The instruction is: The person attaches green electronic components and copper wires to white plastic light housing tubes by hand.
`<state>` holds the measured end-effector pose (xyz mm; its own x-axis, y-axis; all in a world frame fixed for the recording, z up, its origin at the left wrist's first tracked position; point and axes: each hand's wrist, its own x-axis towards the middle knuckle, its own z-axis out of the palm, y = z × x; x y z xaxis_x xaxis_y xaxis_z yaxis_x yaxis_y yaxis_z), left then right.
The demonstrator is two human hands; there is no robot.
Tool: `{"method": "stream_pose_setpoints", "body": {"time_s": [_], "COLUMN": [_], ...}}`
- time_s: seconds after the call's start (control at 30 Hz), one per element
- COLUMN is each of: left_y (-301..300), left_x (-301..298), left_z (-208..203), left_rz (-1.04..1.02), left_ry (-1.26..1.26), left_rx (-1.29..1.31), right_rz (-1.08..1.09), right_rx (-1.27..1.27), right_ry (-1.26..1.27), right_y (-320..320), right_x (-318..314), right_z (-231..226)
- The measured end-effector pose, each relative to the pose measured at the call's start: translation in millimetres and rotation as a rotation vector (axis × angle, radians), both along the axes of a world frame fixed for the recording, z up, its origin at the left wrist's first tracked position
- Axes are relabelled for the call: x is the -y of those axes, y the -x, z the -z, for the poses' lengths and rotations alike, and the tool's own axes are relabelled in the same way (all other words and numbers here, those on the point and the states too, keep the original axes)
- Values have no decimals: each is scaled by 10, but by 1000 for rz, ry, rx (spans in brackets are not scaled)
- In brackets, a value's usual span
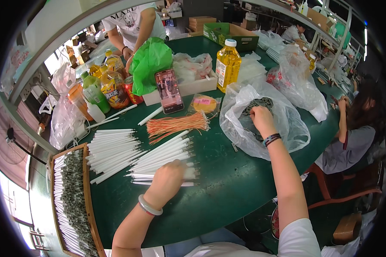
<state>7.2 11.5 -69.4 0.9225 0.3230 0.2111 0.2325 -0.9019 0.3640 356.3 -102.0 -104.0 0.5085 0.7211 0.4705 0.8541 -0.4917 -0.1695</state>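
Note:
My left hand (169, 176) is over the near end of a fan of thin white tubes (162, 155) with small metal tips. Its fingers are curled and smeared by motion, so what they hold, if anything, does not show. A second bunch of white tubes (115, 153) lies left of it. My right hand (261, 118) reaches down into an open clear plastic bag (294, 133) of small dark grey-green pieces (263, 103). Its fingers are closed together among these pieces, with the fingertips hidden. Beyond the tubes rests a bundle of orange wires (173, 127).
A wooden tray (90, 201) packed with tipped tubes stands at the left. Behind the wires a phone (169, 92) leans against a white box (197, 88). A bottle of yellow liquid (228, 64), drinks (114, 88) and a green bag (152, 64) stand beyond. Co-workers are across and right.

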Motion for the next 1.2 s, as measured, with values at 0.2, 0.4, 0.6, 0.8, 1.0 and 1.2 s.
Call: {"method": "stream_pose_setpoints", "body": {"time_s": [0.2,0.4,0.6,0.8,1.0,1.2], "left_y": [130,213,299,159,135,131], "left_x": [-27,6,-83,-23,16,103], "left_z": [-405,-717,-766,-586,-551,-598], "left_rz": [-34,-125,-217,-125,-82,-115], "left_ry": [28,245,898,1161,1155,1132], "left_rx": [187,285,456,474,463,530], "right_rz": [115,113,57,-318,-744,-876], "right_rx": [165,191,96,-965,-1476,-1639], "right_ry": [42,65,-95,-546,-612,-692], "right_y": [-180,-198,-71,957,1743,2145], "right_x": [-88,-9,70,94,-46,-95], "right_z": [197,188,-7,-594,-781,-929]}}
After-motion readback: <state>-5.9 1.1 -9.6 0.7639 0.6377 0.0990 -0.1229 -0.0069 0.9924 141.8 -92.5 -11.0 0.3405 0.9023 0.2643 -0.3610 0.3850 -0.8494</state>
